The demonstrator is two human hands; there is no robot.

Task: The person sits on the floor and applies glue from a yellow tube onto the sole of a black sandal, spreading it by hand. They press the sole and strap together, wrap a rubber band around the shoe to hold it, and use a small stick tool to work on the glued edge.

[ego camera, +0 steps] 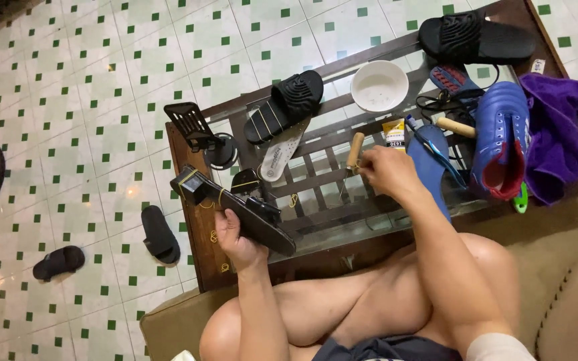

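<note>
My left hand (234, 237) grips a black sandal (252, 214) by its sole, tilted over the near left part of the glass-topped wooden table (199, 234). Yellow rubber bands wrap the sandal's strap end. My right hand (386, 170) is over the table's middle, fingers pinched on a small yellowish band beside a wooden-handled tool (354, 152) lying on the glass. Whether the fingers also touch the tool I cannot tell.
On the table lie a black slide (285, 103) over a white insole (281, 150), a white bowl (379, 85), a small glue box (394, 134), a blue insole (429, 170), a blue shoe (501, 137), a purple cloth (556, 127), another black slide (473, 37). Two black slippers (158, 234) lie on the tiled floor.
</note>
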